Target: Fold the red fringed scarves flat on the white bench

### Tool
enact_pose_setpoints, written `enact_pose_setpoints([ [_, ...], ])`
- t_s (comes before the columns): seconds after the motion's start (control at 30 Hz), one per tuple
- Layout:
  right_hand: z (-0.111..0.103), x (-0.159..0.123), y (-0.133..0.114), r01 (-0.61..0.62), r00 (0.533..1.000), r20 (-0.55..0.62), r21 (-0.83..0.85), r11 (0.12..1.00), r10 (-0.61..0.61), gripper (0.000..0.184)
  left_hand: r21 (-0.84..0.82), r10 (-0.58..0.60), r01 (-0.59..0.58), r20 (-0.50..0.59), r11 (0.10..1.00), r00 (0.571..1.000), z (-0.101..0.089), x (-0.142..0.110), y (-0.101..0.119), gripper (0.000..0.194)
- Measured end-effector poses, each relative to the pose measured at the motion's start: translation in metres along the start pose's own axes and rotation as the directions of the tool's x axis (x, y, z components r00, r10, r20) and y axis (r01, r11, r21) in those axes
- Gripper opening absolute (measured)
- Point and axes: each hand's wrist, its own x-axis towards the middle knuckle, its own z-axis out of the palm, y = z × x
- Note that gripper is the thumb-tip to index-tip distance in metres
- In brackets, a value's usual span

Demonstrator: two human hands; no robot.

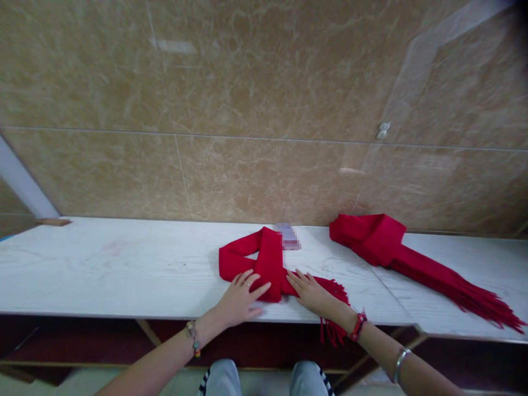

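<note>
A red fringed scarf (270, 258) lies folded into a triangular loop on the white wood-grain tabletop, its fringe hanging over the front edge at the right. My left hand (243, 297) rests on the lower part of the loop, fingers spread. Flat on the scarf's tail, just right of the crossing, lies my right hand (311, 291) with fingers stretched out. Neither hand grips the cloth. A second red scarf (379, 242), folded at one end, stretches away to the right with its fringe spread out.
Behind the first scarf is a small blurred card-like item (289, 236). The white tabletop (103, 269) meets a brown marbled wall (264, 93). Dark open shelves (82, 338) sit under the front edge, above my knees (225, 379). A wall fitting (383, 130) is at upper right.
</note>
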Motion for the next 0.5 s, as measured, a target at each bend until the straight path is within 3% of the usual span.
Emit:
enact_pose_setpoints([
  [0.1, 0.003, 0.000, 0.000, 0.000, 1.000, -0.012, -0.017, 1.000, 0.000, 0.052, 0.046, 0.193, -0.192, -0.018, 0.980, 0.981, 0.001, 0.007, 0.010, 0.028],
  [0.27, 0.009, -0.008, 0.019, 0.023, 0.999, -0.021, -0.039, 0.999, -0.024, 0.053, 0.152, 0.365, -0.350, -0.084, 0.924, 0.927, -0.004, 0.009, -0.024, 0.028],
  [0.37, 0.014, -0.014, 0.033, 0.048, 0.999, -0.024, -0.014, 0.999, -0.049, 0.054, 0.146, 0.341, -0.330, -0.060, 0.933, 0.938, -0.010, -0.001, -0.033, 0.030],
  [0.5, 0.012, -0.021, 0.037, 0.059, 0.998, -0.031, 0.040, 0.997, -0.058, 0.051, -0.041, 0.180, -0.178, 0.044, 0.983, 0.983, -0.013, -0.016, -0.019, 0.035],
])
